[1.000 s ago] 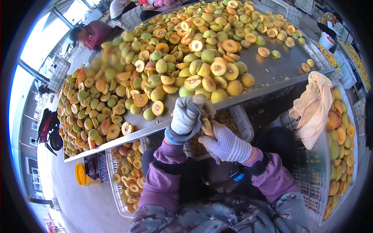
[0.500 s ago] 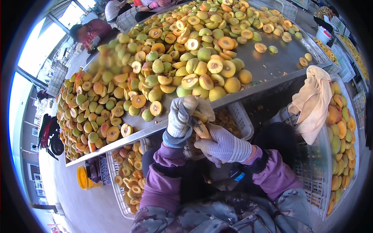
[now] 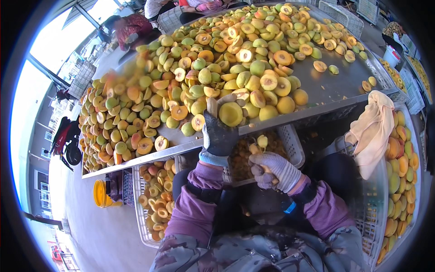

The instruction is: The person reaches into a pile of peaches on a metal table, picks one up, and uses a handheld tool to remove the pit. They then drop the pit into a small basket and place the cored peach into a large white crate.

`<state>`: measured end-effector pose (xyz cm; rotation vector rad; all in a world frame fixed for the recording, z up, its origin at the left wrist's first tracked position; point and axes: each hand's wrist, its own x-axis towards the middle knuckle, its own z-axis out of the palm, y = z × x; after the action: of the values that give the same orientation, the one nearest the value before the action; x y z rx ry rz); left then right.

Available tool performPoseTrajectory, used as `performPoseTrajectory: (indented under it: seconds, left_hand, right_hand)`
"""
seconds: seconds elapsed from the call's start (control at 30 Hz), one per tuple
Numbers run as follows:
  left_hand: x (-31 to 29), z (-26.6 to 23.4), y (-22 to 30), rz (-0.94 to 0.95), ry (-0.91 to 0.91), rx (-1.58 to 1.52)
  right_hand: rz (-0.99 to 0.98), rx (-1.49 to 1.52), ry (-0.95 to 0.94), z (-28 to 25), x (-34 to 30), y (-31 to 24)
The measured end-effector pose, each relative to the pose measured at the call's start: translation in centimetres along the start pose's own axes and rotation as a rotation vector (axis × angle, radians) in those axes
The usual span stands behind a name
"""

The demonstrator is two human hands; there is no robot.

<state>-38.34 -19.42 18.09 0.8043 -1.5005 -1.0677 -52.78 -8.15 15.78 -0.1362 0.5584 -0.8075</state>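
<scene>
Single head fisheye; looks steeply down, close over table (image 3: 335,93) edge

Gloved hands (image 3: 244,149); halved apricots (image 3: 217,68)

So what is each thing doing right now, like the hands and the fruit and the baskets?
Left hand: gloved, raised to the table edge, gripping a yellow fruit.
Right hand: gloved, closed around a small tool.
Fruit on the table: heaped, many cut in halves.
White basket: holds brown pits.
Cloth: draped over a crate edge.
</scene>
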Motion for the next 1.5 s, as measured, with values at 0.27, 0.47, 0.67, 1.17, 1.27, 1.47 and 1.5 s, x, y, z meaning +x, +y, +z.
performPoseTrajectory:
  seconds: [0.27,0.47,0.67,1.17,1.27,1.47,1.5]
  left_hand:
    - [-7.1,-17.4,7.3,0.019,0.106,0.275]
    - [-9.4,-21.7,9.1,-0.15,0.215,1.342]
    - [2.6,-16.0,1.5,-0.105,-0.102,1.267]
    - [2.7,-5.0,-1.5,-0.615,-0.308,-0.162]
    - [0.9,-2.8,-2.8,0.44,-0.203,0.698]
    - [-0.2,0.5,-2.1,0.336,-0.191,0.865]
    - [-0.3,0.8,-1.6,0.274,-0.22,0.811]
  right_hand:
    - [-0.299,-0.43,0.18,0.2,-1.4,0.9]
    - [-0.266,-0.508,0.154,0.9,-0.8,1.1]
    - [-0.305,-0.527,0.141,0.8,-0.2,0.9]
    - [-1.156,-1.419,0.447,-0.4,0.7,-0.2]
    - [-1.103,-1.521,0.576,-0.1,0.8,-0.7]
    - [-1.027,-1.712,0.796,0.0,1.1,-1.7]
    - [-1.023,-1.753,0.811,-0.2,1.3,-1.7]
